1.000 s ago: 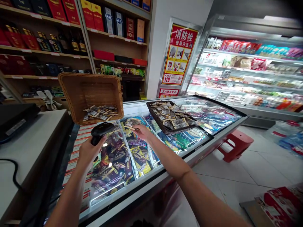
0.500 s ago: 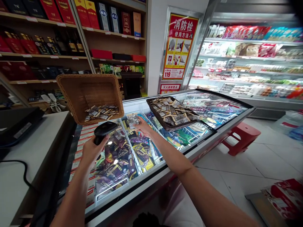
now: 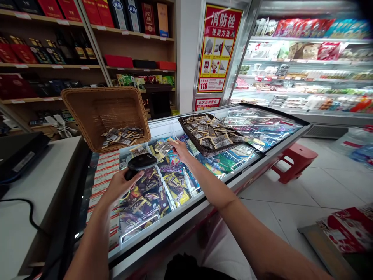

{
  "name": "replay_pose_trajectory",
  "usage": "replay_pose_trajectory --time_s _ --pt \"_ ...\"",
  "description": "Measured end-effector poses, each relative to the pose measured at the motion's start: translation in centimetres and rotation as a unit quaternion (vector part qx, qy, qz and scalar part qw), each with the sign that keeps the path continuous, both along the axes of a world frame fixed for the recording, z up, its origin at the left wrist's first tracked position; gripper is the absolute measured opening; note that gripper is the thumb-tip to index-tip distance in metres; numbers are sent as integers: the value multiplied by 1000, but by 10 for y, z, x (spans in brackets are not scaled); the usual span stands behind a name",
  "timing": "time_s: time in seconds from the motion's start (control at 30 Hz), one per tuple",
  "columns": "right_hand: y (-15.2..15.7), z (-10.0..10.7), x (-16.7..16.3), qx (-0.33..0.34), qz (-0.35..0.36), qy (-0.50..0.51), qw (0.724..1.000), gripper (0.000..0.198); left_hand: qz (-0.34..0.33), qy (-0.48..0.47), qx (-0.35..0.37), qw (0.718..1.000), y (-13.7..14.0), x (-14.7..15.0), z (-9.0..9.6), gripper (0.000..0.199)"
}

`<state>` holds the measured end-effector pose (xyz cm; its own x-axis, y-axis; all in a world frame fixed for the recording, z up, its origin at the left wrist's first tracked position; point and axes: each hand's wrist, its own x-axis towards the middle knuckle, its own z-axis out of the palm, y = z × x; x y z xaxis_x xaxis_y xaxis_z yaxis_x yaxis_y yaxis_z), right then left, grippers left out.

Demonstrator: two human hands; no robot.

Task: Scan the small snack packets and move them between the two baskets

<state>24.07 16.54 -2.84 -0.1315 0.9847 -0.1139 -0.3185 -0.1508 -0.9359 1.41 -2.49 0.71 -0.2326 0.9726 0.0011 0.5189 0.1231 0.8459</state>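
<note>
My left hand (image 3: 120,186) is closed around the handle of a black barcode scanner (image 3: 142,160), its head turned to the right over the freezer. Just right of it, my right hand (image 3: 180,149) pinches a small clear packet (image 3: 163,147) with a printed label, close to the scanner head. A light wicker basket (image 3: 101,107) stands tilted on the far left side, with several small labelled packets (image 3: 124,136) at its bottom. To the right of my right hand, a dark woven tray (image 3: 198,144) holds a heap of similar packets (image 3: 214,132).
Beneath my hands is a glass-topped chest freezer (image 3: 247,167) full of wrapped frozen goods. A grey counter (image 3: 43,190) with a black device (image 3: 20,155) is at left. A red stool (image 3: 295,159) stands to the right, near a red-and-white carton (image 3: 346,231).
The scanner in my left hand has moved right, closer to the packet. My right hand has tilted the packet slightly. The camera view has shifted a little.
</note>
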Motion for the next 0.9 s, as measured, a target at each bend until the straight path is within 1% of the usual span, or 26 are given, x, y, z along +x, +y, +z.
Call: replay_pose_trajectory --time_s 0.07,0.13,0.23,0.33,0.47,0.63,0.73,0.83,0.9 --pt "0 0 0 2 1 2 1000 27 -15 -12 -17 1000 -1 0 1 69" --pt "1 -1 1 5 -1 3 1000 27 -19 -20 -15 1000 -1 -1 0 67" --pt "2 -4 1 9 -2 8 1000 26 -22 -29 0 999 -2 -3 -4 64" --pt "4 -8 1 15 3 17 1000 24 -8 -28 15 999 -2 -2 -5 65" --pt "6 -9 1 14 -1 13 1000 24 -1 -27 -3 1000 -1 4 2 69" --pt "3 -5 -2 2 -11 6 1000 24 10 -14 -26 1000 -1 9 8 70" --pt "0 -2 -5 -2 -18 12 1000 26 21 2 -17 1000 1 3 3 70" --pt "8 3 -9 -14 -27 45 999 22 48 33 6 998 7 -12 -11 69" --pt "23 13 -11 -25 -52 75 996 19 101 54 41 993 12 -24 -22 69"
